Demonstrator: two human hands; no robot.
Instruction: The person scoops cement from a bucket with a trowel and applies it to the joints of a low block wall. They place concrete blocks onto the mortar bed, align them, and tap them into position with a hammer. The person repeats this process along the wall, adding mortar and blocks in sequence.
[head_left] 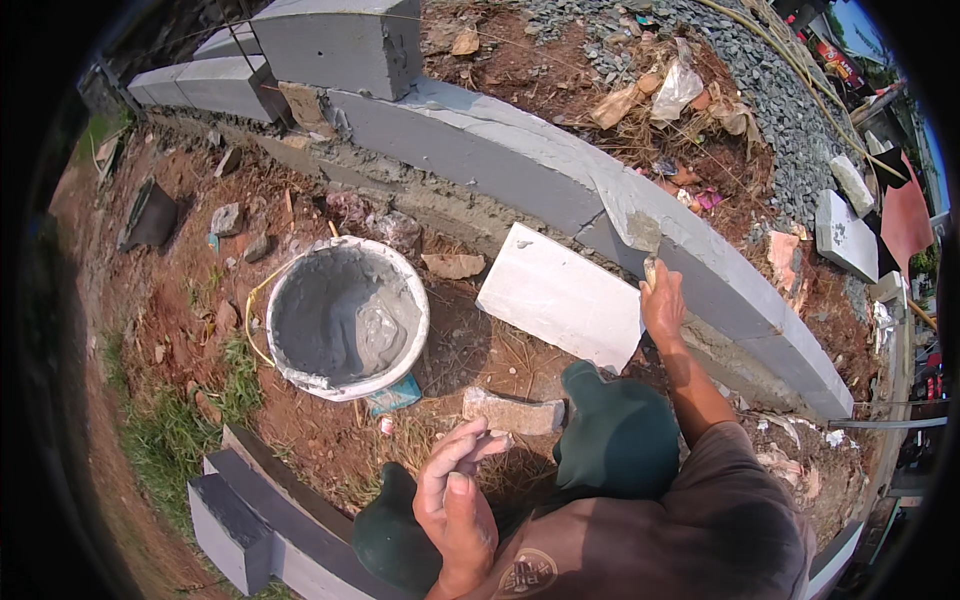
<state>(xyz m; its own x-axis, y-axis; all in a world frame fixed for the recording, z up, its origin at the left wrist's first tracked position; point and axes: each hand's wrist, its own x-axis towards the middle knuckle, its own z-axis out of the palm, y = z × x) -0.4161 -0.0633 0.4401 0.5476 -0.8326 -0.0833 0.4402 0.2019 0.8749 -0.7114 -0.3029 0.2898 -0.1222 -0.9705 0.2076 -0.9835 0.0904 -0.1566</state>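
My right hand (662, 305) grips the handle of a trowel (628, 215), whose blade lies against the top of the grey block wall (470, 150), on a wet grey smear. My left hand (458, 500) is raised over my lap, dusty and empty, with fingers loosely bent and apart. A white bucket (418, 310) of wet grey mortar (365, 320) stands to the left, with a yellow handle hanging beside it. A pale rectangular block (555, 290) lies tilted between bucket and wall, and a rough short block (510, 412) lies near my green-clad knees (620, 440).
Grey blocks (225, 520) lie at lower left beside grass. A larger block (335, 45) sits on the wall's far part. Beyond the wall are gravel (730, 90), rubbish, a pale slab (845, 235) and long poles. Stones and a dark bucket-like object (148, 212) lie on the soil.
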